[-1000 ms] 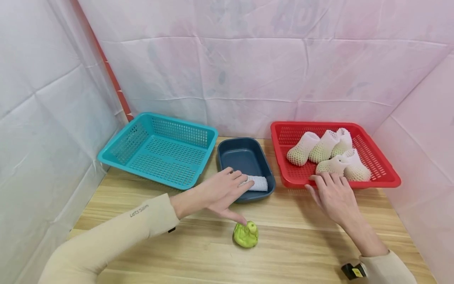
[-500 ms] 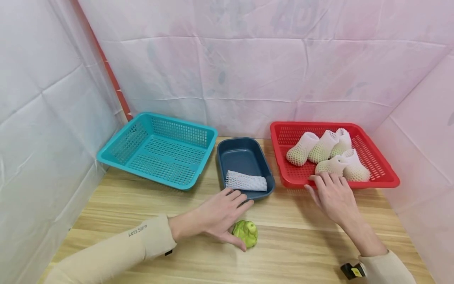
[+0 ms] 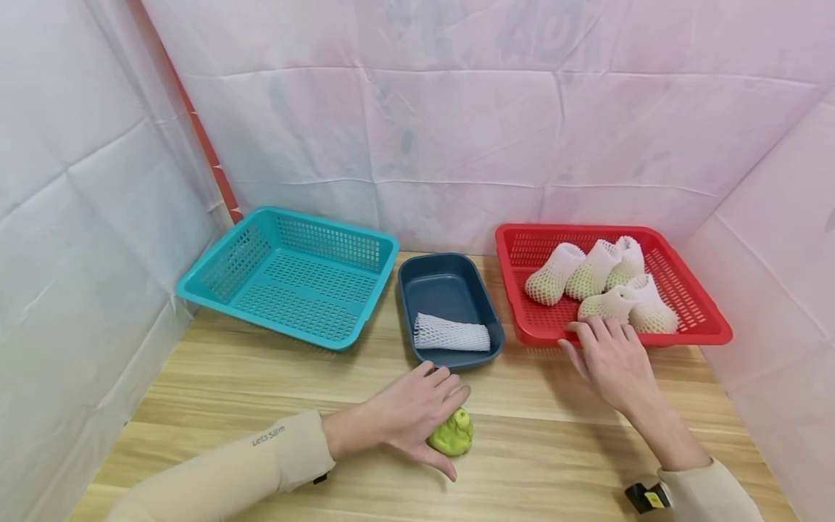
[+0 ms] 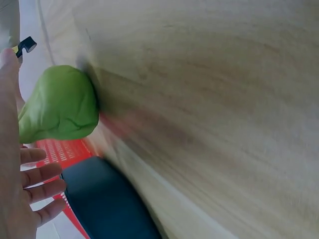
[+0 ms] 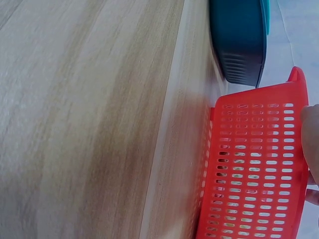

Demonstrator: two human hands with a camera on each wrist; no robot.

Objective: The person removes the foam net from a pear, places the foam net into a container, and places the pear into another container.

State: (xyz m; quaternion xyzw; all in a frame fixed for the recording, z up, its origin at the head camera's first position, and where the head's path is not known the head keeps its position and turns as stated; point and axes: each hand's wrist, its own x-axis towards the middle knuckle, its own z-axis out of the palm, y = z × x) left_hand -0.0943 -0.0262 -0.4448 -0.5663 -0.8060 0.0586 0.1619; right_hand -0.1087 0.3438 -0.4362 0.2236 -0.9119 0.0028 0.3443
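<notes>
In the head view, a lumpy green pear-shaped fruit [image 3: 452, 433] lies on the wooden table. My left hand [image 3: 417, 413] is spread over its left side, thumb in front and the other fingers behind. The left wrist view has the fruit [image 4: 62, 102] between thumb and fingers, with no grip closed round it. My right hand [image 3: 613, 362] rests at the front rim of a red basket [image 3: 541, 339], its fingertips over the edge; the palm side is hidden. Several fruits in white foam nets [image 3: 551, 275] lie in this basket.
Just behind the left hand stands a dark blue tray [image 3: 450, 290] with white foam net sleeves [image 3: 452, 333] in it. A turquoise basket [image 3: 306, 279] is at the back left. Cloth walls [image 3: 457, 130] enclose the table [image 3: 365, 478] at the back and sides.
My left hand has drawn back from the foam net sleeves in the tray toward the front and come down around the fruit. The right hand has stayed at the red basket's rim.
</notes>
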